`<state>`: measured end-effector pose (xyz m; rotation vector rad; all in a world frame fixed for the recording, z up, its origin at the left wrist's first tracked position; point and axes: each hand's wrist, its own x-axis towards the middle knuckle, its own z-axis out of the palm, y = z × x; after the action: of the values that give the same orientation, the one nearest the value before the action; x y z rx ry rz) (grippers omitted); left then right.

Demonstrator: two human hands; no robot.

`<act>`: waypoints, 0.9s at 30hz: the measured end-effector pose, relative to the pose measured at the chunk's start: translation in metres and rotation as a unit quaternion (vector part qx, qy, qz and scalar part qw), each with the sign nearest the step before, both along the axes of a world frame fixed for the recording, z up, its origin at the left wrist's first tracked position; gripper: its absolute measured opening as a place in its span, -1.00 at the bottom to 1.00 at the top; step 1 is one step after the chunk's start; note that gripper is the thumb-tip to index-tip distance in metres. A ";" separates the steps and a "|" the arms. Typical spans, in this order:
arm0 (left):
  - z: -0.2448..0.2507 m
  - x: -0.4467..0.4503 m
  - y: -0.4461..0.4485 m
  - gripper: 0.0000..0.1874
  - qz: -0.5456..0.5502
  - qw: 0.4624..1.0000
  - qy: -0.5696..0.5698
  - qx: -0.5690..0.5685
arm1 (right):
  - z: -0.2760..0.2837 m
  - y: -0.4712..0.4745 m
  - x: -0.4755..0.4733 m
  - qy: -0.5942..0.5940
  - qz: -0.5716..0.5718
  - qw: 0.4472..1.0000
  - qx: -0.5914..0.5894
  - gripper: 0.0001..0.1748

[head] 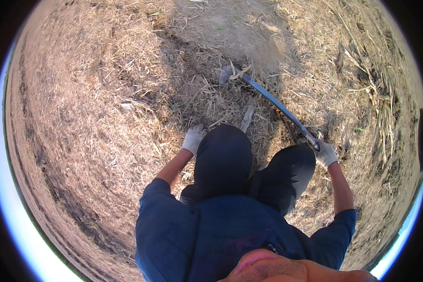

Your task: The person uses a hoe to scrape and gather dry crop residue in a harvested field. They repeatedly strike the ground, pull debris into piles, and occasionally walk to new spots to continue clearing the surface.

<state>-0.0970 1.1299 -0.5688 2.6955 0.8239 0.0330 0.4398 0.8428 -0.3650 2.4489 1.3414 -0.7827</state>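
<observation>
My right hand (325, 154), in a pale work glove, is closed around the near end of a long-handled tool (277, 105), probably a sickle or hoe. Its smooth bluish-grey handle slants away to the upper left. At the far end, the greyish blade (226, 74) rests low among the straw, partly covered by dry leaf pieces. My left hand (194, 137), gloved too, is beside my bent left knee (225, 155), close to the straw-covered ground. Its palm is out of sight, so whether it holds anything does not show.
Chopped dry straw (102, 141) covers the field. Before my knees lies a flat pale piece of stalk or husk (247, 118). A heap of long dry stalks (384, 120) lies to the right. Shadow falls over the ground ahead.
</observation>
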 end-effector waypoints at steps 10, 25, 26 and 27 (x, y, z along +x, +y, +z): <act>0.035 0.031 0.033 -0.63 -0.023 0.999 0.045 -0.013 | -0.014 -0.039 -0.011 0.176 -0.147 0.966 0.118 -0.66; 0.114 0.023 0.027 -0.55 0.155 0.977 -0.139 0.043 | 0.020 0.279 -0.113 0.080 -0.052 0.966 0.238 -0.57; 0.113 0.019 0.024 -0.56 0.161 0.976 -0.138 0.043 | 0.003 0.278 -0.119 0.052 -0.018 0.971 0.234 -0.58; 0.112 0.019 0.022 -0.56 0.164 0.976 -0.140 0.043 | -0.011 0.275 -0.123 0.020 0.014 0.973 0.231 -0.59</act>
<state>-0.0782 1.1521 -0.4569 2.5182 1.1852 0.5216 0.3165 1.1179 -0.3762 2.7582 1.7326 -0.5631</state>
